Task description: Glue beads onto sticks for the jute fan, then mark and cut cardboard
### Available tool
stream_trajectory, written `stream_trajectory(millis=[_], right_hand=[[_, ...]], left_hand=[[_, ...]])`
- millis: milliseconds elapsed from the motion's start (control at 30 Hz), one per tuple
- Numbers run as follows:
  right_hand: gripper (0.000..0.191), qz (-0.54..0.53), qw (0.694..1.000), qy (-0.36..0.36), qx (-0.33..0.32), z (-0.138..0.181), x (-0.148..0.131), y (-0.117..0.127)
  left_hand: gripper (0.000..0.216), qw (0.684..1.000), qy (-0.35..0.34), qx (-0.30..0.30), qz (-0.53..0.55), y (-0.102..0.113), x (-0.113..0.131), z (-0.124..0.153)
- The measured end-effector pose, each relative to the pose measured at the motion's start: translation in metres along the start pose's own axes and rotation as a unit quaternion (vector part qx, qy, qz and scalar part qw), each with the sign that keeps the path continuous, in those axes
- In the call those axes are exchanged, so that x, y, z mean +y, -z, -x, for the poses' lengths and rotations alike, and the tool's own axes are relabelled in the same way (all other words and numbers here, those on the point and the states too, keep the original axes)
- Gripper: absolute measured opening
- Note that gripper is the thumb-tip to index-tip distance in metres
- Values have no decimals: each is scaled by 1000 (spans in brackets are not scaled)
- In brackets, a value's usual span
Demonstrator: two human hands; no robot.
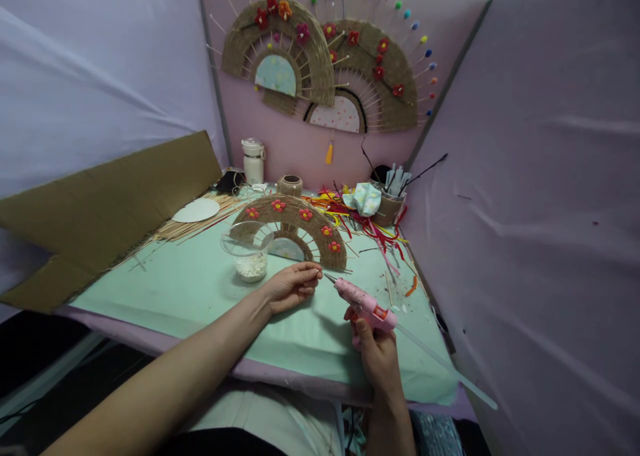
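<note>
With fingertips pinched together, my left hand holds a tiny white bead. Close to those fingertips is the metal nozzle of a pink hot glue gun. My right hand grips its handle, and a long clear glue stick sticks out of its back end. Behind my left hand stands a clear plastic cup with many small white pieces in the bottom. Just beyond lies a twine-wrapped half-round fan bearing several red flowers with yellow centres.
Brown cardboard leans along the left side, near thin sticks and a white oval. At the back are a white bottle, a twine roll, coloured pipe cleaners and a pot. Decorated fans hang on the wall.
</note>
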State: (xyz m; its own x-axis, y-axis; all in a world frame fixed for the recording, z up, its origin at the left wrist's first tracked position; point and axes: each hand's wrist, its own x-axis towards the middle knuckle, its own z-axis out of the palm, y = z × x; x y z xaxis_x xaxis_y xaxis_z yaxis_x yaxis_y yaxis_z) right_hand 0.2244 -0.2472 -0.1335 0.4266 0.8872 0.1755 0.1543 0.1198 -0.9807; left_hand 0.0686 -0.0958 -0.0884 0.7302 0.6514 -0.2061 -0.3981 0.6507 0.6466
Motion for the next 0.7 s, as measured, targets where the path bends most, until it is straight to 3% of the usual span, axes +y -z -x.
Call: stream_trajectory(millis=[700], right_hand=[[42, 19, 999, 28, 6, -2, 2, 0]], left_hand=[[32, 999, -18, -4, -36, 1, -2, -1]])
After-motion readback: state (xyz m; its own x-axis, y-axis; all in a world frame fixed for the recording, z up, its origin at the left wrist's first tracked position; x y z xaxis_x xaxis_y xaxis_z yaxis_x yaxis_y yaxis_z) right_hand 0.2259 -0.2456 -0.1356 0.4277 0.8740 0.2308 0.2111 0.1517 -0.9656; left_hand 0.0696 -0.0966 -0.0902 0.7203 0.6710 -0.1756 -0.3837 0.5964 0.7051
